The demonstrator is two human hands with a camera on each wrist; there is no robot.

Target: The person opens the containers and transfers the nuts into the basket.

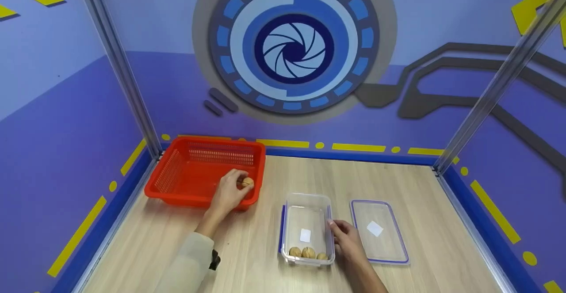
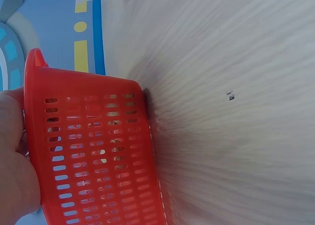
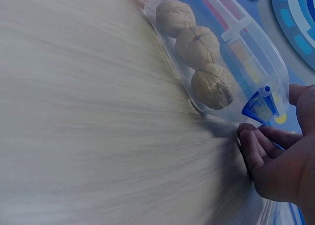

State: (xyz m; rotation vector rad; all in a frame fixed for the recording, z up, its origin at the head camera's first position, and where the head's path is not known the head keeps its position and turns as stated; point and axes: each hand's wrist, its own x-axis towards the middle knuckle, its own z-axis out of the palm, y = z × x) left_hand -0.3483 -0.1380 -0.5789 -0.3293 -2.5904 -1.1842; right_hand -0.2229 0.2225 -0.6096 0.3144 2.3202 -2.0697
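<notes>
In the head view my left hand (image 1: pixel 230 191) is over the near right part of a red plastic basket (image 1: pixel 152 191), pinching a walnut (image 1: pixel 247 181) between thumb and fingers. The left wrist view has the basket's slotted side (image 2: pixel 98 151) hiding most of that hand's fingers. With its thumb at the rim, my right hand (image 1: pixel 349 240) holds the right side of a clear lidless food container (image 1: pixel 309 200). Three walnuts (image 3: pixel 197 47) sit in a row at the container's near end. Below a blue clip (image 3: pixel 261 107), the right fingers curl against the container's side.
A clear lid with a purple-blue edge (image 1: pixel 380 251) lies flat on the wooden table (image 1: pixel 424 204), right of the container. Printed panels (image 1: pixel 168 94) with metal posts (image 1: pixel 128 76) enclose the back and sides. The basket stands close to the back left corner.
</notes>
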